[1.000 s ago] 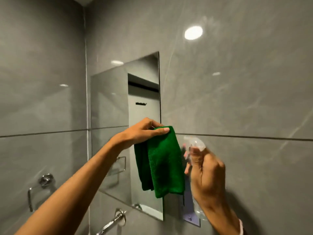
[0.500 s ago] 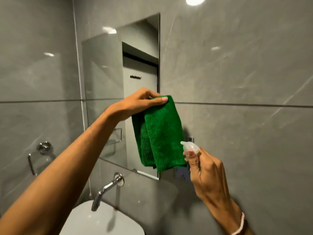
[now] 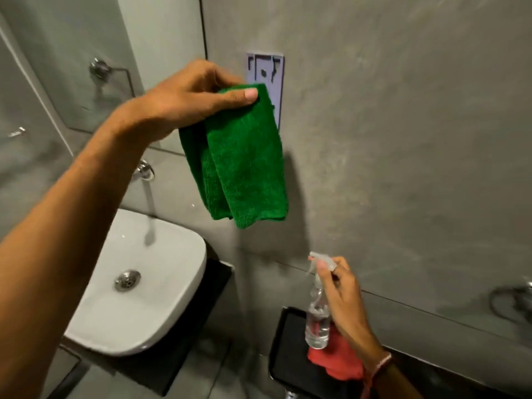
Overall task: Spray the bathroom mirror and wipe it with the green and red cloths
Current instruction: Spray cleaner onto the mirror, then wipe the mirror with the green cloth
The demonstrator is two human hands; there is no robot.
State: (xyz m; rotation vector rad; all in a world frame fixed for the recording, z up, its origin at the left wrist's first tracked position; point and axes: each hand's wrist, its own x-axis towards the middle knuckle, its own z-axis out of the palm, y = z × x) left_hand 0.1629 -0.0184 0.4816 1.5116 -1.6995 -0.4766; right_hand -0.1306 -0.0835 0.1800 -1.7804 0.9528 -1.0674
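Up and left of the right hand (image 3: 342, 295), left hand (image 3: 190, 99) pinched shut on folded green cloth (image 3: 241, 171), hanging just right of the mirror (image 3: 121, 53) edge. Right hand closed round spray bottle (image 3: 316, 318) neck, directly above red cloth (image 3: 336, 361) on black counter (image 3: 290, 364). Seemingly spraying done, bottle about to be parked: lower beside red cloth, release, then wipe the glass with green.
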